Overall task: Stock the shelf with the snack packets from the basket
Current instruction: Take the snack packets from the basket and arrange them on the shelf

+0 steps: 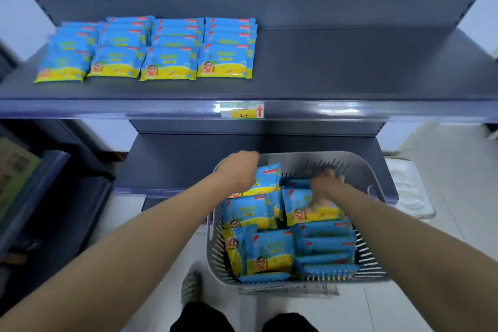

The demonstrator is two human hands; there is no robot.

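Down by the person's feet, a grey slotted plastic basket [301,156] is sitting on the pale floor, close under the shelving, probably so that each reach stays short. Blue and yellow foil snack packets [272,250] are standing packed on edge inside it, with many still to move. The left hand [238,170] is curling over the basket's far left corner and appears to be gripping one raised packet [268,178] by its top edge, ready to lift. The right hand [324,186] is reaching down among the far packets, too blurred to tell whether it is closing on one. Beyond, a bare lower shelf [175,159] is lying behind the basket. Farther up, the dark grey metal shelf [350,67] is carrying four overlapping stocked rows [167,65] on its left, leaving its right side waiting.
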